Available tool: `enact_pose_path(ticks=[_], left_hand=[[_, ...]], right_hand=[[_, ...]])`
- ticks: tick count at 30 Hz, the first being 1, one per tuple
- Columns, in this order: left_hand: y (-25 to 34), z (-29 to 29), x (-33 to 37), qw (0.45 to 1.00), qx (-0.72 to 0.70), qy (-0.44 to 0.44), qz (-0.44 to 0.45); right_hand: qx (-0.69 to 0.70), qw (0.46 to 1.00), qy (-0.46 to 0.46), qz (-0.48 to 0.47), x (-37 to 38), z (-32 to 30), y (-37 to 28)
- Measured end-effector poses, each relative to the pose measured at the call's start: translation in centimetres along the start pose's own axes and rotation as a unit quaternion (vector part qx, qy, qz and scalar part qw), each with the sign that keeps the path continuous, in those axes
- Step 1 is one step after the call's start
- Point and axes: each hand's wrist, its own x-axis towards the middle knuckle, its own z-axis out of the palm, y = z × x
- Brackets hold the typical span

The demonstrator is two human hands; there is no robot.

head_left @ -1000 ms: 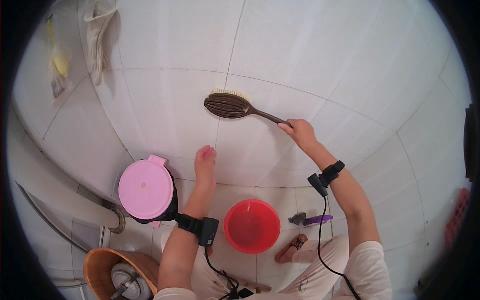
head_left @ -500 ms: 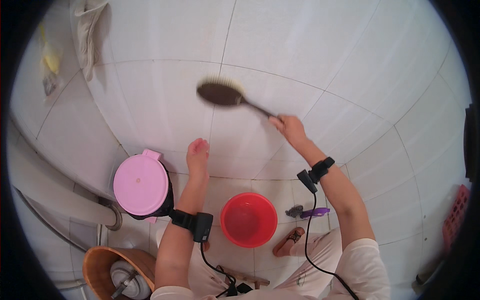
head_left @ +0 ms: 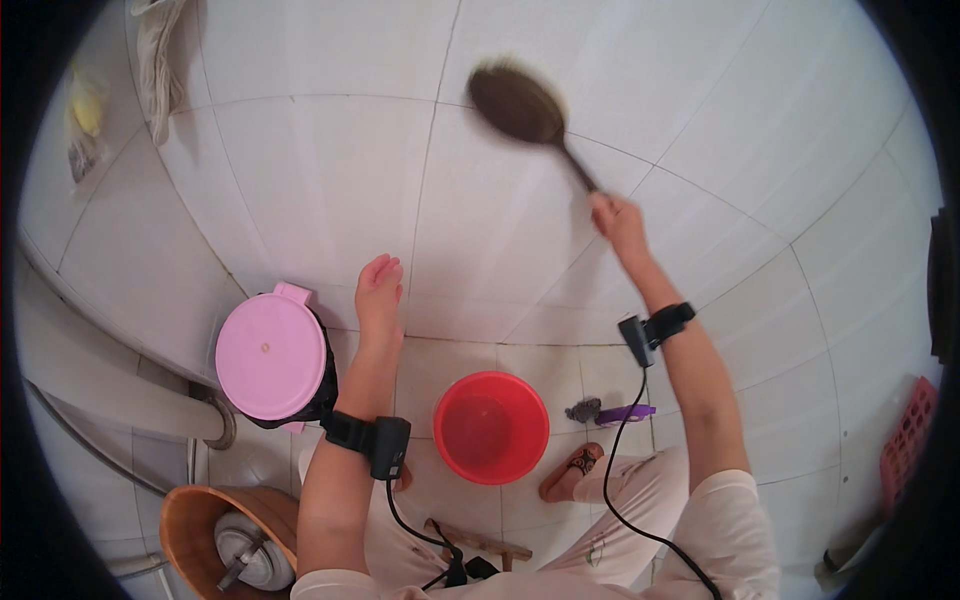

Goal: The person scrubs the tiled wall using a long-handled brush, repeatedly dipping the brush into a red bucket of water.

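Observation:
A long-handled scrubbing brush (head_left: 517, 103) with a dark oval head and pale bristles is gripped near the end of its handle by my right hand (head_left: 620, 224). Its bristled side is turned toward the white tiled wall (head_left: 300, 170), and motion blurs the head; I cannot tell if the bristles touch the tiles. My left hand (head_left: 379, 290) is empty, raised in front of the lower wall, with its fingers loosely bent. Below and between my arms, a red basin (head_left: 443, 452) stands on the floor with what looks like water in it.
On the left stands a bin with a pink lid (head_left: 270, 355), beside a thick white pipe (head_left: 130, 375). A wooden tub (head_left: 185, 520) is at lower left. A purple-handled scrubber (head_left: 625, 413) lies right of the basin. A cloth (head_left: 158, 70) hangs at upper left; a pink basket (head_left: 908, 440) is far right.
The brush has swung up and to the right across the wall in my right hand. My left hand has shifted slightly up and left, still empty.

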Motion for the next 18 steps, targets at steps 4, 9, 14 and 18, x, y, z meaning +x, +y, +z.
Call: enact_pose_path(ticks=[4, 9, 14, 18], left_hand=[[-0.9, -0.2, 0.5, 1.000, 0.019, 0.001, -0.010], [-0.6, 0.6, 0.0, 0.999, 0.032, 0.013, -0.004], [-1.6, 0.4, 0.3, 0.999, 0.032, 0.008, -0.009], [-2.0, 1.2, 0.5, 1.000, 0.030, -0.008, -0.003]], right_hand=[[-0.219, 0.965, -0.122, -0.072, -4.5, 2.2, 3.5], [-0.296, 0.948, -0.044, -0.106, -4.3, -3.1, 2.7], [0.025, 0.999, 0.025, 0.005, -0.5, -6.6, -1.2], [-0.022, 0.998, -0.053, 0.023, -3.4, -1.4, 4.2]])
